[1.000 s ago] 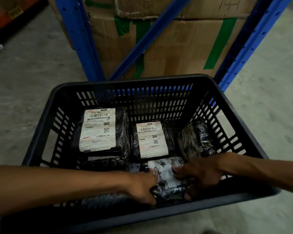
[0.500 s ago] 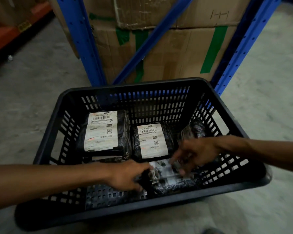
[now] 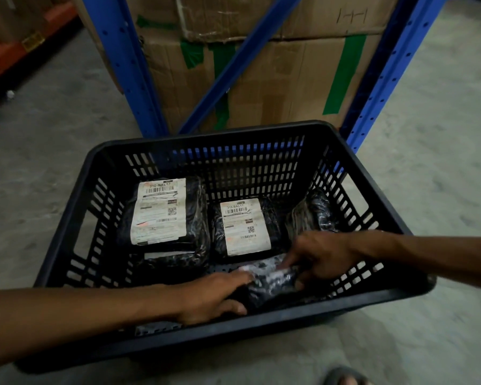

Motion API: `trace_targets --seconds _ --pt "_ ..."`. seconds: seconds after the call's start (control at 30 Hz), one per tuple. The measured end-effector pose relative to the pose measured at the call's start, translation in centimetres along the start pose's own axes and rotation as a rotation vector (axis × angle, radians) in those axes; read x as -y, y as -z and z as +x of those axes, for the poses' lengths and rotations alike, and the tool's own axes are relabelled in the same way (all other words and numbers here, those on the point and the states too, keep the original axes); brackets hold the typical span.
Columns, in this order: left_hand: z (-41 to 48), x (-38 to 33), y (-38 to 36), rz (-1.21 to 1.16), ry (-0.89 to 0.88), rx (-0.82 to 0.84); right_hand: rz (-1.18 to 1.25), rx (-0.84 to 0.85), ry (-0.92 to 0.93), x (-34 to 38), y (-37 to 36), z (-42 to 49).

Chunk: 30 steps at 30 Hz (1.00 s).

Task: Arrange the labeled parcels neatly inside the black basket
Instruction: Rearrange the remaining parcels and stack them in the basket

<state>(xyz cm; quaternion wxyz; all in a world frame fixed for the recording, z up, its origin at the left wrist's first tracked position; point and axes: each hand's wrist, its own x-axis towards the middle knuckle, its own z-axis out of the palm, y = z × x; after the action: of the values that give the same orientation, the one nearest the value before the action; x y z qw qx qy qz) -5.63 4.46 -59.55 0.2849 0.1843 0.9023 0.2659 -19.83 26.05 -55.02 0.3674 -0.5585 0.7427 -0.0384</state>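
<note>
A black slatted basket (image 3: 67,240) stands on the floor with several black-wrapped parcels in it. A large parcel (image 3: 161,212) with a white label lies at the back left, on top of another one (image 3: 172,258). A smaller labeled parcel (image 3: 245,226) lies in the middle. An unlabeled-side parcel (image 3: 314,209) leans at the right wall. At the front a crumpled parcel (image 3: 272,282) lies between my hands. My left hand (image 3: 214,298) grips its left end. My right hand (image 3: 322,254) presses on its right end with its fingers.
Behind the basket stand blue rack uprights (image 3: 128,65) with a diagonal brace and taped cardboard boxes (image 3: 275,79). An orange shelf beam (image 3: 25,45) runs at the far left. Grey concrete floor (image 3: 428,162) surrounds the basket. A sandaled foot (image 3: 345,377) shows at the bottom edge.
Both hands shifted along the front parcel: my left hand moved right and closed on its left end, my right hand came down onto its right end. The view moved back slightly.
</note>
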Motion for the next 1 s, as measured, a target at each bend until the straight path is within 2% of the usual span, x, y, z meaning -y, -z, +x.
trace_targets --seconds 0.07,0.13,0.23,0.3,0.4,0.47,0.57,0.77,0.9,1.0 --pt "-0.8 0.0 0.7 -0.176 0.046 -0.019 0.315 -0.022 -0.059 -1.2 1.9 -0.7" --pt "-1.8 -0.9 2.2 -0.483 0.104 -0.067 0.602 -0.012 -0.114 -2.1 3.6 -1.3" --pt "-2.3 -2.1 4.2 -0.986 0.201 -0.272 0.971 -0.075 -0.173 -2.2 4.6 -1.5" --pt "-1.2 -1.7 5.0 -1.259 0.298 -0.392 1.215 -0.163 -0.314 -2.0 4.6 -0.9" --pt "0.2 -1.9 6.1 -1.417 0.583 -0.506 1.473 -0.269 -0.538 -1.4 4.0 0.0" --pt "0.6 -1.9 6.1 -1.466 0.718 -0.504 1.591 -0.343 -0.489 -0.6 3.2 0.5" --pt "1.2 -2.5 5.5 -1.459 0.771 -0.527 1.599 -0.388 -0.398 1.1 1.5 1.8" --pt "3.1 -3.6 3.8 -1.171 0.784 -0.582 1.379 -0.898 -0.494 1.7 -0.8 4.2" --pt "4.7 -4.2 5.0 -1.005 0.765 -0.798 1.045 -1.028 -0.648 0.2 0.5 5.7" --pt "6.4 -3.6 6.5 -0.867 0.776 -0.898 0.977 -1.101 -0.624 -1.6 2.1 7.7"
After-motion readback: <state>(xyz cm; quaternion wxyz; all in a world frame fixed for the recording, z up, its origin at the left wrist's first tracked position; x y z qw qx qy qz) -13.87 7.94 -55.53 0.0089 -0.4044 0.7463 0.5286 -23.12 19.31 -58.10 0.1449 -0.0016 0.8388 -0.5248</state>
